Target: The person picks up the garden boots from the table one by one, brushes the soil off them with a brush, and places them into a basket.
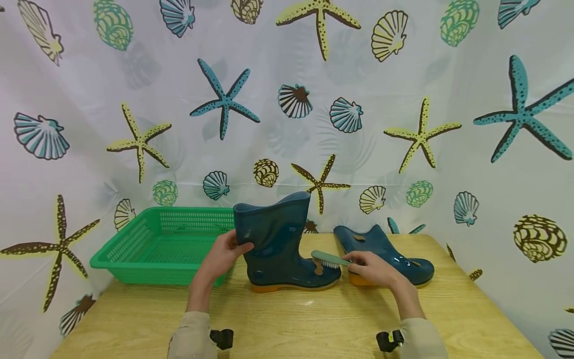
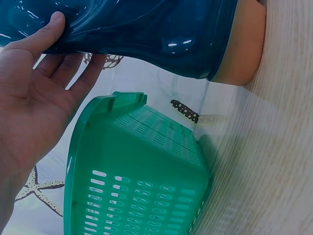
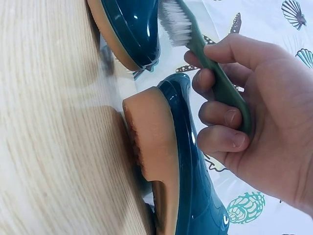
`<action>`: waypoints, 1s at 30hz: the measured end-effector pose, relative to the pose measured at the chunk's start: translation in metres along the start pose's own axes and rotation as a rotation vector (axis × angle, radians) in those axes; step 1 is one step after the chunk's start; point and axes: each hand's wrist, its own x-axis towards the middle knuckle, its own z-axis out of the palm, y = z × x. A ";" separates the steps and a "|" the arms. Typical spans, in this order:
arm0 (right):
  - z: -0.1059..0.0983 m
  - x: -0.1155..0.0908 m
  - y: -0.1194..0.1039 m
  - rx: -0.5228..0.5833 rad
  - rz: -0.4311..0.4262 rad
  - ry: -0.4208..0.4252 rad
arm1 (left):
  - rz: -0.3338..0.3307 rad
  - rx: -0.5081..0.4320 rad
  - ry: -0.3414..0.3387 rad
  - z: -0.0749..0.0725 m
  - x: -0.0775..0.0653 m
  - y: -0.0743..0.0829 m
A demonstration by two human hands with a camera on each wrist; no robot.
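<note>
A dark blue rubber boot (image 1: 273, 249) with a tan sole stands upright on the table, its toe pointing right. My left hand (image 1: 226, 254) grips the back of its shaft, thumb across the near side; in the left wrist view the thumb lies on the glossy shaft (image 2: 146, 29). In my right hand (image 1: 372, 267) is a green scrub brush (image 1: 331, 258), fingers curled round its handle. White bristles (image 3: 175, 22) face down at the boot's toe, right by a brown smear (image 1: 318, 267). The second boot (image 1: 394, 257) stands behind the right hand, brown patches on it.
A green plastic basket (image 1: 157, 271) with slotted walls sits at the left of the wooden table (image 1: 287, 324). A white curtain (image 1: 251, 164) printed with shells and starfish hangs behind and at both sides.
</note>
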 end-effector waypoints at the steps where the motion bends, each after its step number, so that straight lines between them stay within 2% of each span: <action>1: -0.001 0.000 0.000 0.003 -0.001 -0.001 | 0.000 0.001 0.001 0.000 0.000 0.000; 8: -0.004 -0.002 -0.001 0.000 -0.012 -0.011 | -0.003 0.001 0.008 0.000 -0.002 0.001; 21: -0.006 -0.002 -0.005 -0.032 -0.007 0.049 | -0.014 0.001 -0.001 -0.001 0.000 0.001; 24: -0.007 -0.002 -0.011 -0.030 -0.029 0.074 | -0.015 0.004 0.004 -0.002 0.000 0.000; 30: -0.013 -0.006 -0.038 0.027 -0.094 0.177 | -0.022 -0.004 -0.003 -0.003 -0.001 0.000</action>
